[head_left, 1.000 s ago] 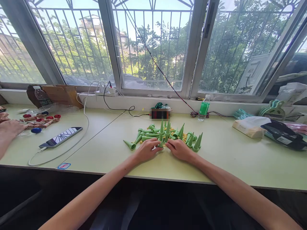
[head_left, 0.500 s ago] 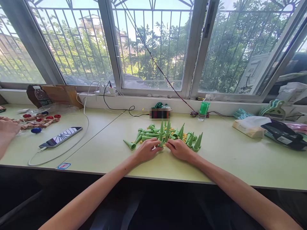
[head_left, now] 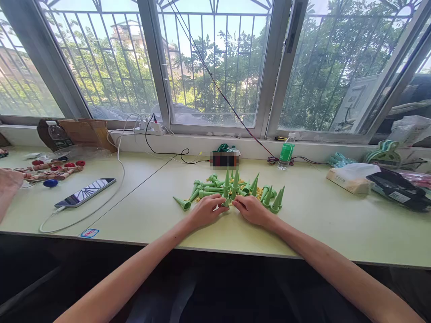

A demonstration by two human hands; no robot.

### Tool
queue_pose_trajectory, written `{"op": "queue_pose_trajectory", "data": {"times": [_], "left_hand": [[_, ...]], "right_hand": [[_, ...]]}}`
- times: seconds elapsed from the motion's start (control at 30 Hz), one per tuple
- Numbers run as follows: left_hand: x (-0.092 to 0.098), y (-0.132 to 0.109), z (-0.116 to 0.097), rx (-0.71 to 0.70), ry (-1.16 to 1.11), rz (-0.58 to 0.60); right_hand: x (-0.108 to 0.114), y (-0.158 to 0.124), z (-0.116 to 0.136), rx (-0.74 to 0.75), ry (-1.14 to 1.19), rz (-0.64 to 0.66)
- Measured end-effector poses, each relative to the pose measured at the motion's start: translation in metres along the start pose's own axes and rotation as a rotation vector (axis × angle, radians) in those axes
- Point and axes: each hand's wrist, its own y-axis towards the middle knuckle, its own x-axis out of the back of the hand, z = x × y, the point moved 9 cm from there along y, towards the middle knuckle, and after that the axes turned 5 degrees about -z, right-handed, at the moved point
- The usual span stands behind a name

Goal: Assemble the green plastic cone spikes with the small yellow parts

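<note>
Green plastic cone-shaped spikes, which look like plant watering spikes, lie in a pile (head_left: 208,188) at the middle of the table, with small yellow pieces (head_left: 258,193) among them. My left hand (head_left: 206,210) is closed around the base of one green spike (head_left: 226,202) at the near side of the pile. Close beside it, my right hand (head_left: 252,210) has its fingers pinched together; whatever they hold is too small or hidden. Several spikes stand upright around the hands, such as one (head_left: 279,199) at the right. Another spike (head_left: 182,203) lies on its side at the left.
A phone (head_left: 85,193) on a white cable lies at the left, near another person's hand (head_left: 9,181) and wooden pieces with red and blue balls (head_left: 50,183). A bottle (head_left: 286,151) stands at the back. Tissues (head_left: 350,179) and a black bag (head_left: 400,188) lie right.
My two hands and the green spikes look almost unmoved. At the far left, the other person's hand has shifted a little to the left.
</note>
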Motion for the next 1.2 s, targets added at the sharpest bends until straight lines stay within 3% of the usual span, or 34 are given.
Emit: {"op": "queue_pose_trajectory", "data": {"times": [1.2], "left_hand": [[0.0013, 0.0004, -0.0054, -0.016, -0.008, 0.014]], "right_hand": [[0.0013, 0.0005, 0.0040, -0.006, 0.005, 0.015]]}}
